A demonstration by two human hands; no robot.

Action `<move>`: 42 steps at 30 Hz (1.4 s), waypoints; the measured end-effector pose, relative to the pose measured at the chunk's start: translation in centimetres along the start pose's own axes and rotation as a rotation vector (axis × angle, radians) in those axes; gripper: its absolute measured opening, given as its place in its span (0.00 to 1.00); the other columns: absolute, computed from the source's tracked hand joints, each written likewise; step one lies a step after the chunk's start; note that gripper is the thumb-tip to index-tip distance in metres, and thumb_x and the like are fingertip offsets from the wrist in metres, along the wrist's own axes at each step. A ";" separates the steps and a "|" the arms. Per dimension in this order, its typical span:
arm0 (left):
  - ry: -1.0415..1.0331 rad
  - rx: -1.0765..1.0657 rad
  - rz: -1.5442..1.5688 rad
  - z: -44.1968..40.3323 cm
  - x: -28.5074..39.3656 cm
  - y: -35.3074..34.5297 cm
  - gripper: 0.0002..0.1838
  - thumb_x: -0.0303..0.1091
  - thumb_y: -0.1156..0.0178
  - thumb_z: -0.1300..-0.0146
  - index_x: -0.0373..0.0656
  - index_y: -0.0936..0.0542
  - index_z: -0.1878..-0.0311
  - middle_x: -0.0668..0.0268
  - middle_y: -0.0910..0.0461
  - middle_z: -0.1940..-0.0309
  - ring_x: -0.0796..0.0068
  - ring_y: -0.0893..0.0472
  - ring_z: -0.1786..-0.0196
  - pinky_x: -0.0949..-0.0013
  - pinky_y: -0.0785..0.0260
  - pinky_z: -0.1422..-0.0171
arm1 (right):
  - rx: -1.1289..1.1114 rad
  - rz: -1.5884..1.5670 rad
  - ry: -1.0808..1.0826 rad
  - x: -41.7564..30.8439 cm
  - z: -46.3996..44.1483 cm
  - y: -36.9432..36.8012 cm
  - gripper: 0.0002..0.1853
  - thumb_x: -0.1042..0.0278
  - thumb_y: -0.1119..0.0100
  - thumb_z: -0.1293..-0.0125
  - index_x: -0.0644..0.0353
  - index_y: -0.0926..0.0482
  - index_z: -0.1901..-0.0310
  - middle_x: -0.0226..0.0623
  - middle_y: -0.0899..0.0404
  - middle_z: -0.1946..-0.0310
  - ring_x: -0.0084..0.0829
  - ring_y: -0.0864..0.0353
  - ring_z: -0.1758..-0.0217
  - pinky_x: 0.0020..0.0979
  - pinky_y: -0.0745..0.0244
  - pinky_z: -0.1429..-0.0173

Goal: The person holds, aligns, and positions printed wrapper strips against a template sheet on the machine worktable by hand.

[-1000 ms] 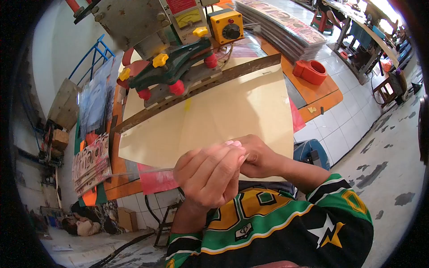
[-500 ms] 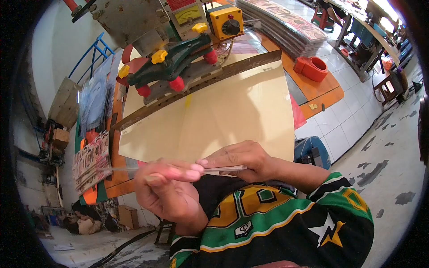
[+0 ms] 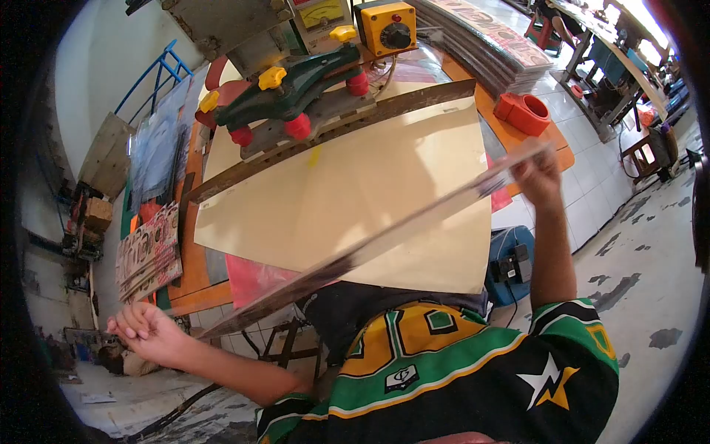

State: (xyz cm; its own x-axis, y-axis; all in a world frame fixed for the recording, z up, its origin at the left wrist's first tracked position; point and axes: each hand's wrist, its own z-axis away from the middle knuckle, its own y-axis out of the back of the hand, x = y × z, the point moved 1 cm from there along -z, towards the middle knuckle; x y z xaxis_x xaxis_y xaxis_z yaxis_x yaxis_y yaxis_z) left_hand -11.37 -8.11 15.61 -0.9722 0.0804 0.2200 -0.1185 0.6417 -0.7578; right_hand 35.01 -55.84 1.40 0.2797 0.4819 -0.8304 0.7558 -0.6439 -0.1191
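A long, thin printed plastic sheet [image 3: 414, 224], seen nearly edge-on and blurred, slants across the front of the work table. My right hand [image 3: 538, 174] is closed on its upper right end, raised beyond the table's right side. At the lower left, the other end of the sheet meets my left wrist. My left hand [image 3: 144, 329] is held out there with fingers curled together; whether anything thin lies in them is hidden. Beneath the sheet spreads a cream-coloured work surface [image 3: 347, 185], in front of a sealing press with a dark green clamp bar [image 3: 296, 92].
A stack of pink printed sheets [image 3: 151, 248] lies on the table's left edge. Larger stacked printed sheets [image 3: 488, 41] stand at the back right, near a red tape dispenser [image 3: 522, 112]. A yellow control box [image 3: 386, 29] sits beside the press. A blue container [image 3: 510, 259] stands right of the table.
My hands were close together in front of my chest on the thin sheet. They have moved far apart, the right up and right, the left down and left, and the sheet now slants between.
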 end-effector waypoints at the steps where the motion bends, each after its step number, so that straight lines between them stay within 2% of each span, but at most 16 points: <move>1: -0.047 0.058 -0.066 -1.2 2.4 2.5 0.05 0.27 0.51 0.19 0.39 0.28 0.56 0.71 0.37 0.77 0.80 0.40 0.78 0.74 0.45 0.70 | 0.024 0.001 -0.029 0.0 -0.2 3.4 0.19 0.59 0.33 0.26 0.62 0.23 0.44 0.41 0.15 0.49 0.32 0.14 0.48 0.36 0.18 0.45; 8: -0.342 0.471 -0.240 -8.8 28.1 32.6 0.04 0.27 0.49 0.22 0.46 0.27 0.57 0.75 0.40 0.82 0.81 0.43 0.84 0.74 0.48 0.79 | 0.430 -0.021 -0.068 -4.4 1.9 20.4 0.20 0.59 0.40 0.22 0.64 0.25 0.38 0.38 0.17 0.45 0.32 0.14 0.45 0.38 0.18 0.40; 10: -0.349 0.603 -0.209 -9.1 28.0 33.2 0.03 0.28 0.49 0.23 0.48 0.27 0.57 0.76 0.40 0.83 0.81 0.43 0.85 0.73 0.50 0.81 | 0.056 0.056 -0.169 -5.2 2.1 21.4 0.21 0.60 0.41 0.21 0.64 0.26 0.35 0.39 0.17 0.44 0.32 0.14 0.43 0.37 0.17 0.38; 13: -0.458 0.869 -0.224 -9.9 25.1 33.2 0.03 0.31 0.48 0.23 0.49 0.26 0.57 0.76 0.39 0.83 0.81 0.41 0.85 0.73 0.49 0.82 | 0.123 0.020 -0.226 -5.4 1.3 20.5 0.21 0.60 0.41 0.21 0.64 0.27 0.36 0.39 0.17 0.43 0.30 0.15 0.41 0.35 0.19 0.36; 15: -0.282 0.893 -0.637 -8.7 22.0 32.7 0.06 0.31 0.51 0.21 0.48 0.25 0.56 0.76 0.39 0.82 0.80 0.43 0.85 0.72 0.48 0.81 | 0.137 -0.001 -0.192 -5.5 0.7 20.0 0.26 0.61 0.41 0.22 0.65 0.31 0.29 0.37 0.18 0.42 0.28 0.16 0.40 0.34 0.21 0.35; 16: -0.197 0.732 -0.473 -8.3 20.6 32.0 0.08 0.35 0.50 0.18 0.45 0.23 0.51 0.75 0.39 0.81 0.80 0.43 0.84 0.72 0.47 0.80 | 0.200 0.042 -0.179 -5.9 0.1 19.1 0.29 0.61 0.41 0.22 0.65 0.35 0.25 0.37 0.18 0.42 0.28 0.16 0.40 0.33 0.21 0.35; 18: 0.047 0.624 -0.584 -7.9 18.9 31.8 0.17 0.42 0.48 0.17 0.38 0.24 0.38 0.73 0.36 0.76 0.81 0.40 0.81 0.74 0.46 0.78 | 0.262 0.086 -0.160 -6.0 -0.2 18.4 0.33 0.61 0.41 0.22 0.65 0.39 0.22 0.36 0.19 0.41 0.28 0.16 0.41 0.32 0.21 0.35; 22: 0.315 0.403 -1.295 -3.3 6.8 16.7 0.24 0.38 0.44 0.20 0.44 0.27 0.24 0.77 0.29 0.72 0.88 0.36 0.77 0.79 0.42 0.76 | 0.313 0.094 -0.173 -5.0 -0.2 18.2 0.36 0.61 0.42 0.21 0.64 0.43 0.19 0.35 0.20 0.39 0.27 0.17 0.39 0.32 0.22 0.34; 24: 0.411 0.173 -1.553 -2.5 4.2 16.9 0.26 0.36 0.42 0.22 0.46 0.27 0.23 0.70 0.18 0.60 0.80 0.22 0.63 0.75 0.26 0.59 | 0.362 0.097 -0.161 -4.2 0.1 19.1 0.31 0.62 0.43 0.20 0.64 0.38 0.22 0.36 0.20 0.39 0.28 0.17 0.38 0.32 0.21 0.35; 26: 0.268 -0.222 -1.974 -1.0 0.3 13.8 0.26 0.34 0.41 0.24 0.44 0.26 0.25 0.61 0.17 0.43 0.66 0.19 0.43 0.65 0.28 0.34 | 0.360 0.079 -0.170 -4.0 0.2 19.0 0.27 0.63 0.44 0.20 0.64 0.34 0.25 0.36 0.20 0.40 0.27 0.17 0.39 0.31 0.21 0.35; 28: 0.194 -0.403 -2.093 0.0 -2.3 13.2 0.24 0.34 0.39 0.25 0.41 0.23 0.29 0.58 0.21 0.34 0.62 0.24 0.32 0.60 0.37 0.24 | 0.309 0.055 -0.168 -3.2 0.4 20.0 0.20 0.62 0.46 0.18 0.64 0.27 0.33 0.36 0.19 0.43 0.27 0.16 0.41 0.30 0.20 0.37; 30: 0.112 -0.475 -1.904 1.8 -6.3 10.0 0.19 0.35 0.38 0.25 0.38 0.18 0.36 0.59 0.19 0.38 0.66 0.21 0.35 0.63 0.33 0.28 | 0.315 0.070 -0.182 -3.2 0.4 19.6 0.19 0.61 0.45 0.19 0.63 0.26 0.34 0.35 0.17 0.44 0.26 0.15 0.43 0.29 0.18 0.40; 32: 0.439 -0.353 -1.627 4.1 -9.5 6.2 0.15 0.36 0.40 0.23 0.36 0.15 0.43 0.60 0.14 0.45 0.69 0.18 0.41 0.64 0.29 0.32 | 0.329 0.088 -0.192 -3.1 0.7 19.2 0.19 0.60 0.44 0.19 0.62 0.25 0.36 0.34 0.16 0.45 0.25 0.13 0.45 0.29 0.16 0.42; 34: 0.610 -0.461 -1.504 6.1 -12.4 4.5 0.15 0.37 0.42 0.21 0.34 0.13 0.48 0.62 0.12 0.55 0.72 0.16 0.50 0.66 0.25 0.39 | 0.361 0.094 -0.176 -3.2 0.6 19.3 0.19 0.60 0.44 0.20 0.63 0.25 0.36 0.35 0.16 0.45 0.25 0.13 0.46 0.29 0.16 0.42; 38: 0.892 -0.424 -1.254 10.4 -17.6 2.8 0.20 0.41 0.41 0.21 0.32 0.14 0.46 0.59 0.11 0.57 0.75 0.16 0.56 0.70 0.23 0.47 | 0.329 0.089 -0.185 -2.5 0.9 20.1 0.19 0.60 0.43 0.20 0.63 0.25 0.37 0.36 0.15 0.46 0.25 0.12 0.46 0.29 0.15 0.43; 42: 0.911 -0.386 -1.501 12.0 -20.2 1.1 0.22 0.44 0.41 0.21 0.32 0.16 0.40 0.55 0.11 0.52 0.75 0.16 0.54 0.70 0.24 0.45 | 0.339 0.034 -0.180 -2.7 0.9 18.7 0.19 0.61 0.42 0.20 0.63 0.25 0.36 0.37 0.16 0.45 0.28 0.13 0.45 0.31 0.15 0.42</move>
State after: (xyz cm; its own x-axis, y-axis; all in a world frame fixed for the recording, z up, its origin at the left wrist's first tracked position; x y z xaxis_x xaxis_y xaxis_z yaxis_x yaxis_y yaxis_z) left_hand 5.76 -18.18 2.98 0.3312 -0.4118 0.8490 -0.5252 0.6670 0.5284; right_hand 47.81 -69.72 0.96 0.1700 0.3643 -0.9156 0.5005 -0.8323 -0.2383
